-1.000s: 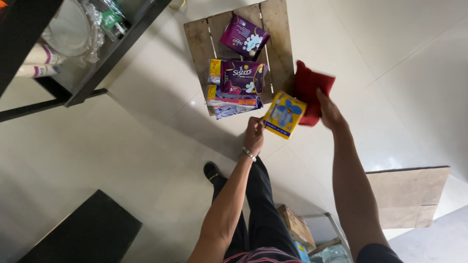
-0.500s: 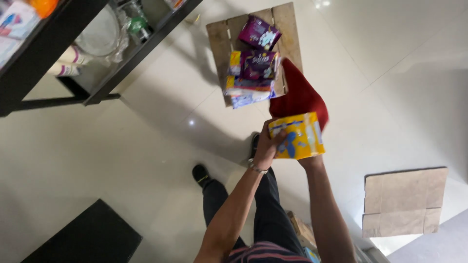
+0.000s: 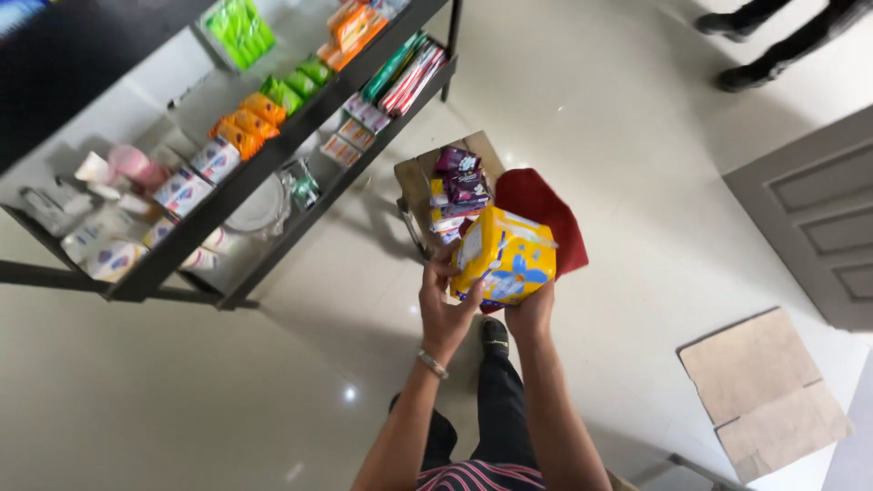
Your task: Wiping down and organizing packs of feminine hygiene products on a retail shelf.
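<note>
1. The left hand (image 3: 446, 309) grips the near left side of a yellow pack (image 3: 506, 257), fingers curled round its edge; a bracelet (image 3: 433, 365) sits on that wrist.
2. The right hand (image 3: 532, 314) cups the pack from below, and a red bag (image 3: 541, 218) hangs behind it. Which fingers pinch the bag I cannot tell.
3. The pack is held in the air at about chest height, upright and slightly tilted, above the person's dark trousers and shoe (image 3: 494, 336).
4. What has changed: a second ago the pack was at arm's length, just beside the stool, with the left hand only touching its corner. Half a second ago it was already drawn back. Now both hands hold it close to the body, and the view has swung up to take in the shelves.
5. That suggests the pack has been lifted away from the stool and is being carried or looked over, not set down.
6. Just beyond the pack stands a small wooden stool (image 3: 414, 177) with a stack of purple packs (image 3: 462, 186) on it, apparently unmoved.
7. Left of the stool, a dark shelf unit (image 3: 273, 155) carries orange, green and white packets and a clear tub.
8. To the right, flat cardboard (image 3: 759, 391) lies on the pale floor (image 3: 637, 109) near a grey door (image 3: 818, 218).
9. Farthest off, another person's feet (image 3: 755, 45) show at the top edge.
</note>
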